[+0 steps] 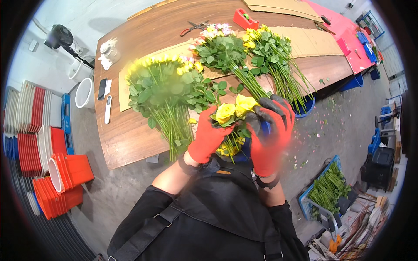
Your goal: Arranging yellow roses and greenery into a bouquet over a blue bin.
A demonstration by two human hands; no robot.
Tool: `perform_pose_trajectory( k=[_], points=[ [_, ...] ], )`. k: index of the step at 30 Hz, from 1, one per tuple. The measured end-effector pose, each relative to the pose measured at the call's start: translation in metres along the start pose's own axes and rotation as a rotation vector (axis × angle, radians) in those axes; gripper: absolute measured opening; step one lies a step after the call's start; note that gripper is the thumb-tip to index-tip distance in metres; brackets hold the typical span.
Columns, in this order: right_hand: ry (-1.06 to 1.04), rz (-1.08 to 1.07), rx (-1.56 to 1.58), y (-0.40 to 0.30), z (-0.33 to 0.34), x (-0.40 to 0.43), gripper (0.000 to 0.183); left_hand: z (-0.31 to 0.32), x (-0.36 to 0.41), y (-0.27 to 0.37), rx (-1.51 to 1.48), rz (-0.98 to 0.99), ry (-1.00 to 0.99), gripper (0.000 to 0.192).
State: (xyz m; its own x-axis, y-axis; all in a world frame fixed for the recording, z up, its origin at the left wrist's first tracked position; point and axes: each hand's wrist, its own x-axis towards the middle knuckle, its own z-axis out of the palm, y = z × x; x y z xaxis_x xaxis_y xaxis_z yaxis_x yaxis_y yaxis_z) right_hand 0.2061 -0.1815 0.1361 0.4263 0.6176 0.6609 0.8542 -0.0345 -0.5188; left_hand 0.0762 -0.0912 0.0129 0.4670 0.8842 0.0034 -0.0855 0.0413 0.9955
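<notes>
My left hand [209, 137], in a red glove with black palm coating, is closed around the stems of two yellow roses just under their blooms. The left bloom [225, 113] and the right bloom [245, 105] face up, side by side. My right hand [272, 127], gloved alike, is curved at the right bloom's edge with its fingers spread; whether it pinches a petal is hidden. Below the hands, more yellow roses [230, 148] show in part, beside something blue. A large bunch of yellow roses [173, 84] lies on the wooden table [130, 143] to the left.
Farther back lie a pink-and-yellow rose bunch [222, 49] and another yellow bunch [271, 49]. Scissors [192, 28] and a red tape dispenser [245, 20] are behind them. A phone [102, 89] lies left. A cart with green stems [328, 186] stands on the floor right.
</notes>
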Motion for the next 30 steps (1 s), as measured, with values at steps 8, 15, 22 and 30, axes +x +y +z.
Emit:
perform_pose_trajectory(
  k=[8,15,22,30],
  points=[
    [0.065,-0.156,0.308,0.013,0.01,0.0,0.032,-0.009,0.006,0.035,-0.092,-0.153,-0.089,0.067],
    [0.048,0.154,0.959,0.028,0.009,-0.008,0.051,-0.012,0.009,0.053,-0.342,-0.216,-0.163,0.054],
    [-0.139,0.294,0.707,0.015,-0.003,0.019,0.029,-0.013,0.008,0.049,-0.145,-0.077,-0.4,0.066],
    [-0.073,0.666,0.925,0.017,0.004,-0.001,0.02,-0.015,0.003,0.042,-0.406,-0.299,-0.247,0.059]
  ],
)
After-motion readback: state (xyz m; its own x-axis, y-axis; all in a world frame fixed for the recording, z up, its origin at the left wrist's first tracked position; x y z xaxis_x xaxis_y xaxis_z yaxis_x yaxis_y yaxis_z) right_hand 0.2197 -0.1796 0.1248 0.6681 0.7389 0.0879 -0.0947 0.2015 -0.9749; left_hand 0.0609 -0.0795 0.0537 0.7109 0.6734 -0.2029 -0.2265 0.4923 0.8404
